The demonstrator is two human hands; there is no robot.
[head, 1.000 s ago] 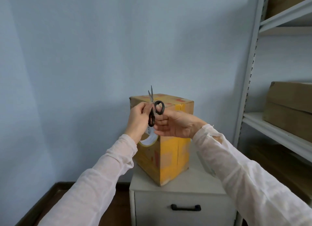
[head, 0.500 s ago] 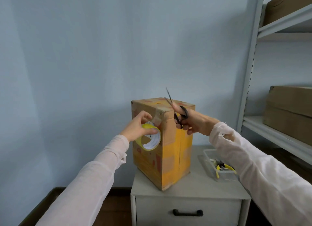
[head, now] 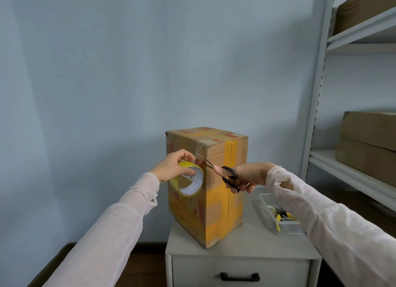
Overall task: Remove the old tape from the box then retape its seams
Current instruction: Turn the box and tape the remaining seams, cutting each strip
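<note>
Yellow tape roll (head: 189,180), gripped by the left hand (head: 171,168), touches the box (head: 218,211) at mid-frame. The box stands near the cabinet's (head: 246,239) left edge, bare top to its right. The right hand (head: 251,175) grips scissors (head: 231,185), blades at the box's corner; contact unclear. A sleeve partly hides the tray (head: 287,230).

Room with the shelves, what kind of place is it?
Probably a storeroom or packing room: metal shelves hold cardboard boxes, and a taped box stands on a small drawer cabinet beside a tray of tools.
</note>
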